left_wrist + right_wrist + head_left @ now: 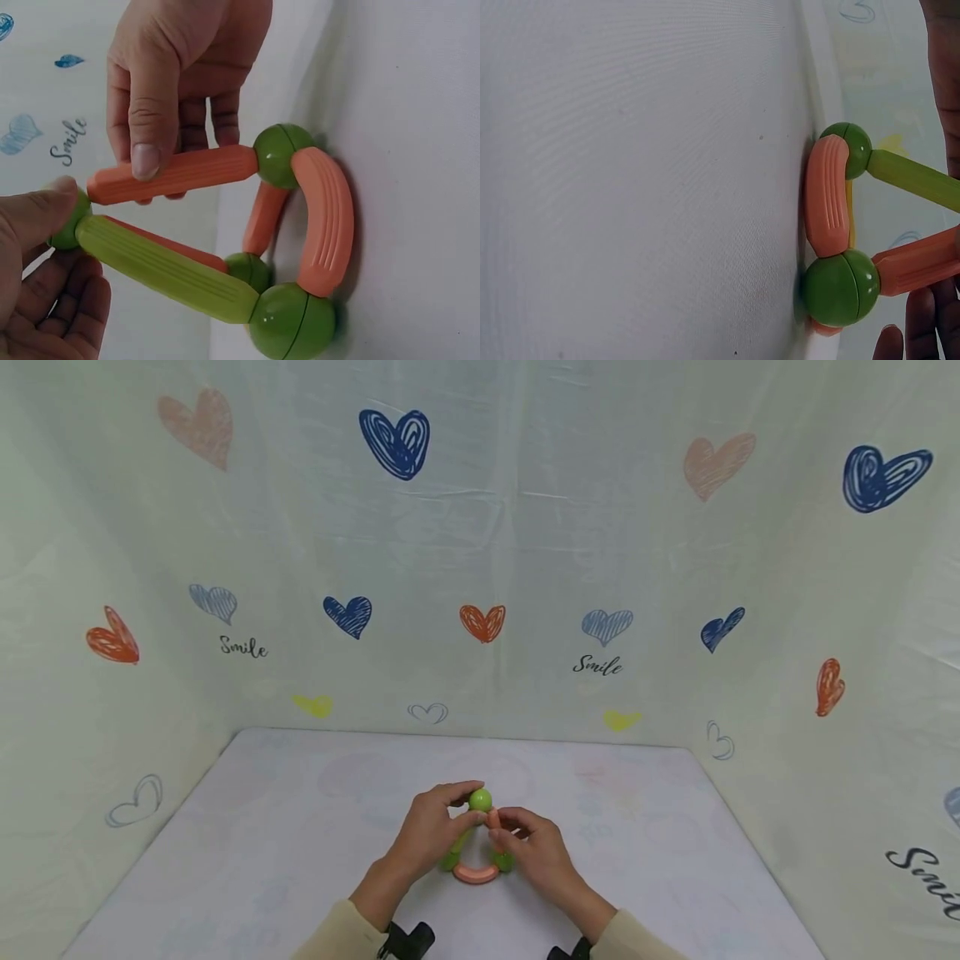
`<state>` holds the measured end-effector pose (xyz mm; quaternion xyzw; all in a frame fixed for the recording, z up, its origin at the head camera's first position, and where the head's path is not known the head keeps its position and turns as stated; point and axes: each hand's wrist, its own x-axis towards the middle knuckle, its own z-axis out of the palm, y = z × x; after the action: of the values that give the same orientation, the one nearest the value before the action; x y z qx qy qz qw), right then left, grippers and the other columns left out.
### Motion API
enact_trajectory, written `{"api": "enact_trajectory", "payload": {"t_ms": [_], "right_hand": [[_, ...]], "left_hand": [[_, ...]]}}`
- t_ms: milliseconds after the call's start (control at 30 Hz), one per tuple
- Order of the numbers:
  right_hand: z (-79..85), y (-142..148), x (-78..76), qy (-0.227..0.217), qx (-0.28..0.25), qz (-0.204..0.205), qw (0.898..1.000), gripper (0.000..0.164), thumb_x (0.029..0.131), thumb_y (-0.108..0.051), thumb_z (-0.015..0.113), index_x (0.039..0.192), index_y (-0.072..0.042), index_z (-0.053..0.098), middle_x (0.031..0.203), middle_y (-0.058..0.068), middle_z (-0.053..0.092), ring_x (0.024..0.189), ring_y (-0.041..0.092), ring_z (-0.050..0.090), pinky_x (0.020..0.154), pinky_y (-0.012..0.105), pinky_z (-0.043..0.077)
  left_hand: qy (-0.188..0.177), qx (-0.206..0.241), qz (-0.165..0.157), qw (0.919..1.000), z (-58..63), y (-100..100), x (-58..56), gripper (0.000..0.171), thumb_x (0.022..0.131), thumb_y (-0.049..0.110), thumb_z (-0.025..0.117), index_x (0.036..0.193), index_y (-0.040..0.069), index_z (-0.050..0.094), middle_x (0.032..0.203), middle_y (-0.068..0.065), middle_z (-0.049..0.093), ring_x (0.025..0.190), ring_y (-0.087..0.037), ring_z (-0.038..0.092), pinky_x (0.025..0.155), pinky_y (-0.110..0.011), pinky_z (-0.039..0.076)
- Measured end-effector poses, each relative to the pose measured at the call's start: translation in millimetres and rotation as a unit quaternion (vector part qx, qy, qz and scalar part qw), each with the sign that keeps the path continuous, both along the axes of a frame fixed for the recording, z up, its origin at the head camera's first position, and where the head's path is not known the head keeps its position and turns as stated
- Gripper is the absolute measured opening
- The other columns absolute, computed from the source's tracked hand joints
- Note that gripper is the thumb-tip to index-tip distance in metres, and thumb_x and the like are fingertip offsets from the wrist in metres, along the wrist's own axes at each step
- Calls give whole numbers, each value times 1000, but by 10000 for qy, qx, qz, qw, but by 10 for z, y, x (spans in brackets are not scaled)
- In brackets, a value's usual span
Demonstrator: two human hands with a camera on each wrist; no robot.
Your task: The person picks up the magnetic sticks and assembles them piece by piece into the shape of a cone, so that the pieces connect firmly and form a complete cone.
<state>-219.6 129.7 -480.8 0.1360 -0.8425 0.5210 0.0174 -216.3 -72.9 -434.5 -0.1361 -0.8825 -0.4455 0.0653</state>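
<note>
A small pyramid-like frame of ball-and-rod toy pieces stands between the two hands. My left hand pinches the green ball at its top between thumb and fingers. With thumb and fingers, my right hand grips a straight orange rod that runs from a lower green ball up to the top ball. A yellow-green rod slopes from the top ball to another green ball. Along the table lies a curved orange rod, joining these two lower balls. Another orange rod reaches a rear green ball, partly hidden.
The white table carries the frame near its middle. Behind and at both sides hangs a pale curtain printed with hearts and "Smile". A black wrist camera sits at the left sleeve.
</note>
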Motion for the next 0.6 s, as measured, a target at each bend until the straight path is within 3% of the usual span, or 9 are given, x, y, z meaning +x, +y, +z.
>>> {"api": "enact_trajectory", "payload": {"t_ms": [267, 600], "right_hand": [[-27, -4, 11, 10, -46, 22, 10000, 24, 96, -27, 79, 117, -16, 78, 104, -3, 77, 93, 7, 65, 79, 23, 54], [-33, -1, 4, 39, 92, -13, 9999, 23, 93, -23, 82, 114, -16, 80, 100, -2, 74, 86, 5, 61, 73, 21, 51]], "left_hand": [[175, -173, -161, 9996, 30, 1, 13, 45, 94, 19, 81, 137, 13, 71, 133, -8, 72, 123, -27, 67, 102, -52, 56], [228, -162, -113, 9995, 11, -3, 13, 47, 93, 20, 82, 138, 13, 70, 134, -8, 72, 123, -26, 67, 102, -51, 56]]}}
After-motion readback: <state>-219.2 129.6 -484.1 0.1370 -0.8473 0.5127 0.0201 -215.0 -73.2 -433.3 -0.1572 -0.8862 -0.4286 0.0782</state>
